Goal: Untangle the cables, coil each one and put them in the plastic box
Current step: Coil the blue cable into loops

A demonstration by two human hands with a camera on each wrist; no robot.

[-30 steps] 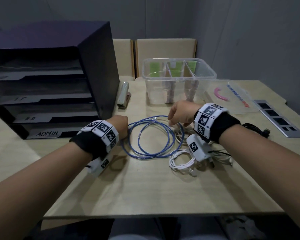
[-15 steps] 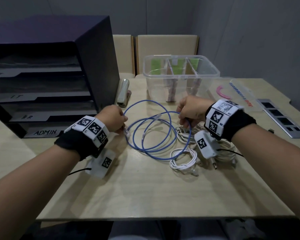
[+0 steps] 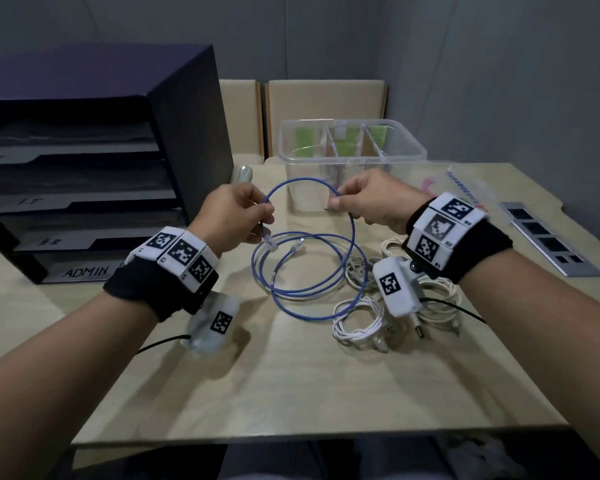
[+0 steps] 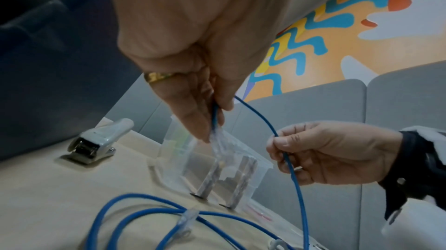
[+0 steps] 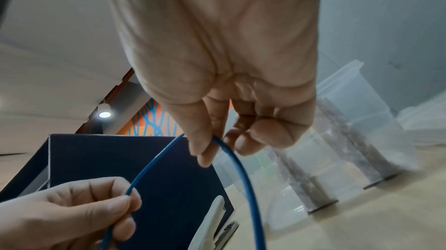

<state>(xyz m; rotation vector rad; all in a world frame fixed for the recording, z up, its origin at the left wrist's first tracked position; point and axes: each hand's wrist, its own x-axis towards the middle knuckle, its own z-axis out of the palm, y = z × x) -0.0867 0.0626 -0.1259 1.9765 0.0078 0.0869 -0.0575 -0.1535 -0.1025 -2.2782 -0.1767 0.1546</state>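
A blue network cable [image 3: 312, 271] lies in loose loops on the table, one arc of it lifted between both hands. My left hand [image 3: 243, 216] pinches the cable near its clear plug [image 4: 218, 139]. My right hand [image 3: 357, 202] pinches the same arc further along [image 5: 226, 147]. The cable's other plug [image 3: 298, 244] lies on the loops. White cables [image 3: 359, 325] sit in a tangle under my right wrist. The clear plastic box [image 3: 352, 157], split into compartments, stands just behind the hands.
A dark paper tray rack [image 3: 94, 161] fills the left side. A stapler [image 4: 96, 141] lies beside it. The box lid [image 3: 465, 188] and a grey strip [image 3: 548, 237] lie at the right. Two chair backs [image 3: 326, 112] stand behind the table.
Both hands have risen from the table and lifted an arc of the blue cable. The left hand now holds it by the plug end.
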